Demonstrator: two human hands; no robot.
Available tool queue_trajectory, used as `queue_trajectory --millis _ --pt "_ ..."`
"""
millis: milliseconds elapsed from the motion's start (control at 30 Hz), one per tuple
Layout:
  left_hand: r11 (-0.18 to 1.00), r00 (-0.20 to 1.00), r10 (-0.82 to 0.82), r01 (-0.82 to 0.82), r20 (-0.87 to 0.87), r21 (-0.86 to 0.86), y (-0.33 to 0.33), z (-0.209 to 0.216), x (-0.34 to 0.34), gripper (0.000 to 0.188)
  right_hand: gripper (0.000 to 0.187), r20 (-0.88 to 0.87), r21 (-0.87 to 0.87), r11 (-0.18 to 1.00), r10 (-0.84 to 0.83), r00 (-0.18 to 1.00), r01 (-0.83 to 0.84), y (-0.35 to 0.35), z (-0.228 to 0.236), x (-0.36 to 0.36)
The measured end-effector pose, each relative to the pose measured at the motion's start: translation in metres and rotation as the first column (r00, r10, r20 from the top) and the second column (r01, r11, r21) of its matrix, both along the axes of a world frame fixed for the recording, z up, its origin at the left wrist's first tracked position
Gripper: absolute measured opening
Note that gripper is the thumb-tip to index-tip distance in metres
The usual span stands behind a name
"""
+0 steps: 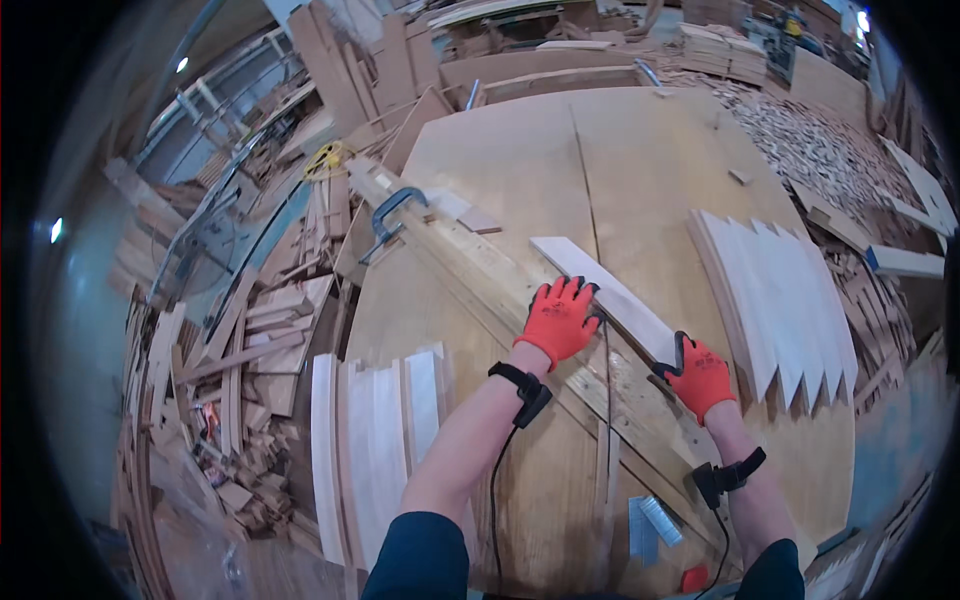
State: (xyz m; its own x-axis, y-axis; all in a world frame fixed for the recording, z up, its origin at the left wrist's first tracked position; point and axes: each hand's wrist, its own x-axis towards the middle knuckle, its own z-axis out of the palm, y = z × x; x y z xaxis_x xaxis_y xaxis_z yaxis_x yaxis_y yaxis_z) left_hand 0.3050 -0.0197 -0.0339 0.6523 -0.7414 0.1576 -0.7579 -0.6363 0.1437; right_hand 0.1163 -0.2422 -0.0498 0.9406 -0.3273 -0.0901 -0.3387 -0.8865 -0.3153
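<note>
Both my hands wear red gloves with dark fingertips, and each wrist has a black strapped-on device with a cable. A pale, narrow wooden board [612, 292] lies slantwise on the wooden worktable [500, 140]. My left hand [560, 318] rests at the board's near edge with its fingers bent over it. The right end of the board is held by my right hand [697, 375], thumb and fingers closed round it. Just on the near side runs a long wooden beam [470, 255], fixed to the table by a blue C-clamp [392, 218] at its far left end.
At the right is a stack of pale boards with pointed ends [770, 305]; more pale boards [375, 430] stand at the near left. Metal staple strips [652, 525] and a red object [693, 578] lie near the front. Wood offcuts [250, 450] pile up beside the table.
</note>
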Motion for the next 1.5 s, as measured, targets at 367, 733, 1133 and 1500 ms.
queue_trajectory --millis 367,733,1133,1500 --pt "0.967 0.962 0.253 -0.253 -0.104 0.022 0.026 -0.028 0.037 0.054 0.052 0.09 -0.05 0.935 0.355 0.93 -0.352 0.01 -0.021 0.068" --pt "0.927 0.926 0.375 -0.374 -0.04 0.023 0.017 -0.044 0.043 0.05 0.045 0.295 0.047 0.944 0.299 0.907 -0.326 0.02 -0.042 0.098" --pt "0.931 0.931 0.364 -0.364 -0.007 0.023 0.016 -0.025 0.063 0.054 0.039 0.444 0.238 0.948 0.087 0.892 -0.211 0.032 -0.019 0.039" --pt "0.918 0.918 0.393 -0.389 -0.044 0.079 -0.005 -0.031 0.135 0.056 0.039 0.273 0.093 0.994 0.034 0.961 -0.061 0.03 -0.014 0.046"
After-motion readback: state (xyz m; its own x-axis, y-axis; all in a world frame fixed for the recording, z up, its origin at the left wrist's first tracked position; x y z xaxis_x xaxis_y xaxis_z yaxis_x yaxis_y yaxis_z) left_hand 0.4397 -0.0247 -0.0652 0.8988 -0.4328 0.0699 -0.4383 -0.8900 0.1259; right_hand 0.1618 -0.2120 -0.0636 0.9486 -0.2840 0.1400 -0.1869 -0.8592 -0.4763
